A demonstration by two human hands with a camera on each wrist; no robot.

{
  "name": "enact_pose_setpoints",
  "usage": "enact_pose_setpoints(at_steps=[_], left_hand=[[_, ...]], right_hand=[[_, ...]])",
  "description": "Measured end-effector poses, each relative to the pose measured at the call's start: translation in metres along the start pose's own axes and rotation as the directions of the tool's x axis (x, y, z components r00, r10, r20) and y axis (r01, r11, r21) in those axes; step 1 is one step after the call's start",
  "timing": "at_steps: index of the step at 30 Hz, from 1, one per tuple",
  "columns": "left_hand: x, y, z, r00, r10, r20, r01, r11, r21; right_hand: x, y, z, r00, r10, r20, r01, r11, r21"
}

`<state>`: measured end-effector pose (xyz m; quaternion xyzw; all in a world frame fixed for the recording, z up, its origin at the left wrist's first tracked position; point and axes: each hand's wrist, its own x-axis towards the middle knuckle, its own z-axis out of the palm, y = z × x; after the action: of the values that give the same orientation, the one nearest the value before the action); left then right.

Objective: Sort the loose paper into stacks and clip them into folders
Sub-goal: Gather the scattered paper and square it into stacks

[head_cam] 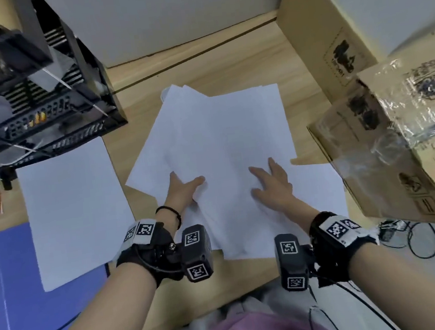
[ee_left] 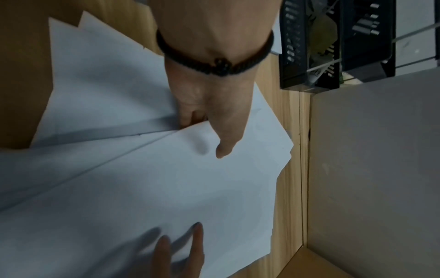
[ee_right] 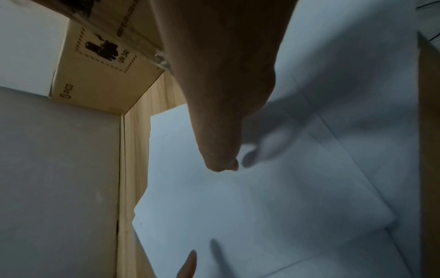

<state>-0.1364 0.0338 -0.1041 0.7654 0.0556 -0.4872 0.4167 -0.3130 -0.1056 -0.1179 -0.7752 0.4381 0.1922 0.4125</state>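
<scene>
A loose, fanned pile of white paper point(head_cam: 221, 137) lies in the middle of the wooden desk. My left hand point(head_cam: 185, 189) pinches the left edge of an upper sheet point(ee_left: 166, 178), thumb on top and fingers tucked under it. My right hand point(head_cam: 273, 184) rests flat on the same sheets with fingers spread; the right wrist view shows its thumb point(ee_right: 223, 163) over the paper point(ee_right: 262, 197). A squared-up stack of paper point(head_cam: 73, 207) lies to the left, partly over a blue folder point(head_cam: 13, 280).
A black mesh desk organizer point(head_cam: 30, 104) stands at the back left. Cardboard boxes point(head_cam: 331, 32) line the right side, the nearer one point(head_cam: 397, 146) topped with clear plastic. Black cables point(head_cam: 417, 235) lie at the desk's right front. A grey partition point(head_cam: 168, 16) closes the back.
</scene>
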Motion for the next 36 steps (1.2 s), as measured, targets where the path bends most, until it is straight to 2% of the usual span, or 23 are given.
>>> enact_pose_setpoints(at_steps=[2, 4, 7, 9, 11, 13, 17, 22, 26, 29, 31, 36], left_hand=[[0.003, -0.003, 0.007, 0.999, 0.034, -0.042, -0.035, 0.999, -0.021], [0.000, -0.002, 0.013, 0.996, 0.043, -0.082, -0.048, 0.998, -0.050], [0.000, 0.000, 0.018, 0.995, 0.045, -0.086, -0.053, 0.993, -0.102], [0.000, 0.003, 0.021, 0.991, 0.079, -0.108, -0.087, 0.993, -0.075], [0.002, 0.005, 0.023, 0.981, 0.142, -0.131, -0.137, 0.990, 0.046], [0.003, 0.005, 0.022, 0.979, 0.146, -0.140, -0.132, 0.986, 0.104], [0.003, 0.006, 0.016, 0.987, 0.151, -0.063, -0.151, 0.989, 0.007], [0.004, 0.007, 0.016, 0.988, 0.157, 0.012, -0.157, 0.988, 0.012], [0.002, 0.007, 0.017, 0.972, 0.231, 0.034, -0.231, 0.973, -0.016], [0.000, 0.006, 0.016, 0.968, 0.251, -0.017, -0.251, 0.968, 0.017], [-0.004, 0.004, 0.013, 0.974, 0.217, -0.059, -0.217, 0.976, -0.007], [-0.013, -0.010, -0.009, 0.979, 0.203, 0.014, -0.202, 0.977, -0.066]], right_hand=[[0.003, -0.003, -0.002, 1.000, -0.018, -0.009, 0.018, 0.997, 0.077], [0.009, -0.002, -0.013, 0.997, -0.023, -0.074, 0.038, 0.979, 0.200], [0.017, 0.003, -0.036, 0.976, 0.109, -0.188, -0.057, 0.963, 0.265], [0.021, 0.003, -0.043, 0.969, 0.179, -0.168, -0.132, 0.957, 0.259], [0.022, -0.001, -0.040, 0.969, 0.196, -0.149, -0.151, 0.951, 0.269], [0.022, -0.006, -0.033, 0.968, 0.199, -0.151, -0.149, 0.946, 0.289], [0.024, -0.008, -0.022, 0.963, 0.245, -0.111, -0.179, 0.891, 0.418], [0.026, -0.006, -0.018, 0.960, 0.278, -0.041, -0.225, 0.847, 0.481], [0.023, -0.007, -0.020, 0.958, 0.284, -0.049, -0.239, 0.879, 0.412], [0.023, -0.004, -0.018, 0.965, 0.260, -0.044, -0.229, 0.909, 0.349], [0.018, -0.005, -0.018, 0.975, 0.218, -0.040, -0.180, 0.885, 0.430], [0.002, -0.016, -0.015, 0.997, 0.082, -0.013, -0.059, 0.816, 0.574]])
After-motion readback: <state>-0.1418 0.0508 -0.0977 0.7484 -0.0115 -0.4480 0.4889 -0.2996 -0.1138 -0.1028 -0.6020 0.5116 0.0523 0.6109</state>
